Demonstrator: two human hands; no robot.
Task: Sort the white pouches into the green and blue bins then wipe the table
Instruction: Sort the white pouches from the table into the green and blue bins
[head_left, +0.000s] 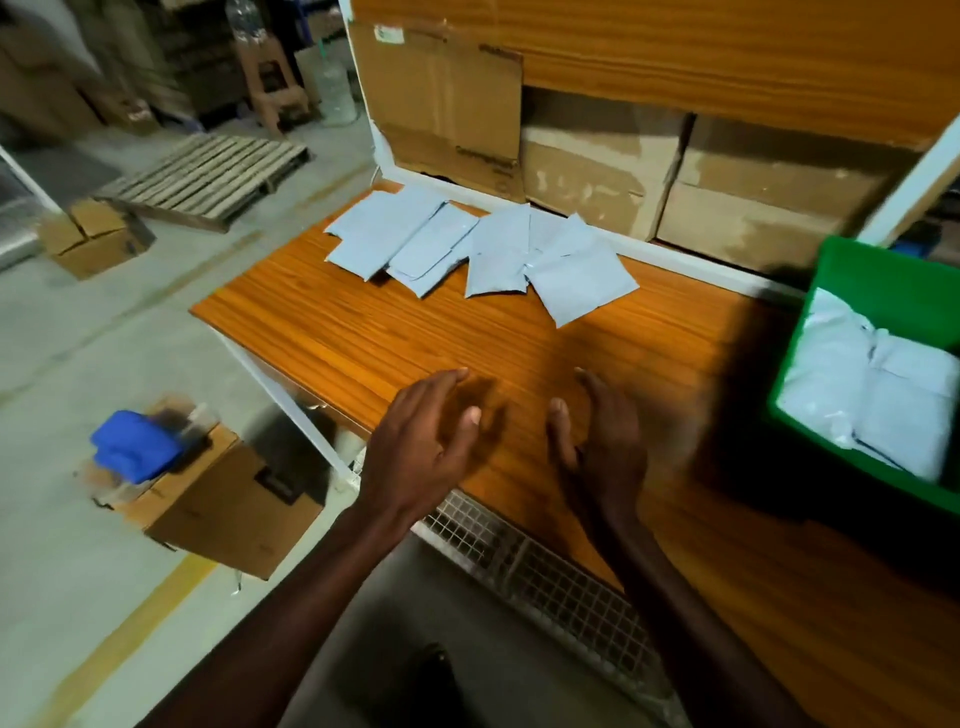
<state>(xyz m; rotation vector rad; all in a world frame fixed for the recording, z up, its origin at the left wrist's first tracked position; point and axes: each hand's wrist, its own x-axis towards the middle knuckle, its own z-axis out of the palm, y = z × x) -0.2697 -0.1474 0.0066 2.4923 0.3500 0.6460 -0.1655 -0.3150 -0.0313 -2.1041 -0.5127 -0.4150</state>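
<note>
Several white pouches (470, 249) lie overlapping in a row at the far side of the wooden table (363, 332). At the right edge stands a green bin (878, 275) with white pouches (878, 395) inside it. My left hand (421, 447) hovers over the table's near edge, fingers apart and empty. My right hand (602, 441) is beside it, palm turned inward, fingers spread, holding nothing. Both hands are well short of the pouch row. No blue bin shows in this view.
Cardboard boxes (675, 176) line the back of the table under a wooden shelf. On the floor at left, a blue cloth (135, 447) rests on a cardboard box (228, 509). A wooden pallet (208, 176) and another box (88, 239) lie farther off.
</note>
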